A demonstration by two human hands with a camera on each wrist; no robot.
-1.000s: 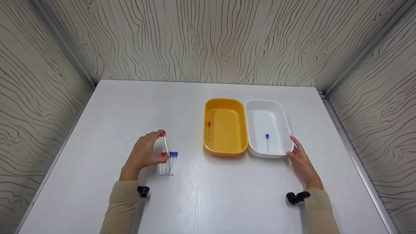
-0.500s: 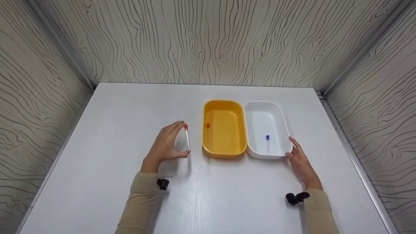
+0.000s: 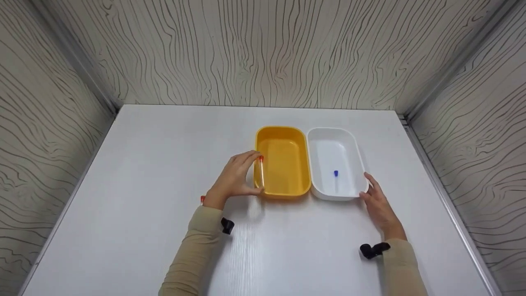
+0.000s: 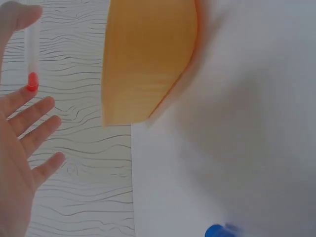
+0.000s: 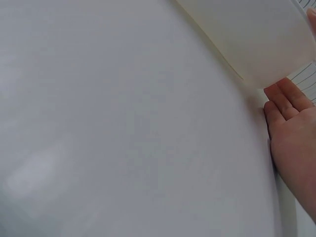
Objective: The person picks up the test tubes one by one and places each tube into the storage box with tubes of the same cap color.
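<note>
In the head view my left hand holds a clear tube with a red cap between thumb and fingertips, one at each end. The tube is over the left side of the yellow tray. The left wrist view shows the thumb at the clear end of the red-capped tube and a finger at its cap. My right hand grips the near right corner of the white tray, thumb and fingers on its walls. Inside that tray lies a blue-capped tube.
Both trays stand side by side on the white table. Behind my left wrist a red cap peeks out; the tubes there are mostly hidden. A blue cap shows at the bottom of the left wrist view. A patterned wall rises behind the table.
My left hand has carried the red-capped tube rightward, from above the row of tubes to the yellow tray's left side. My right hand stays at the white tray's corner.
</note>
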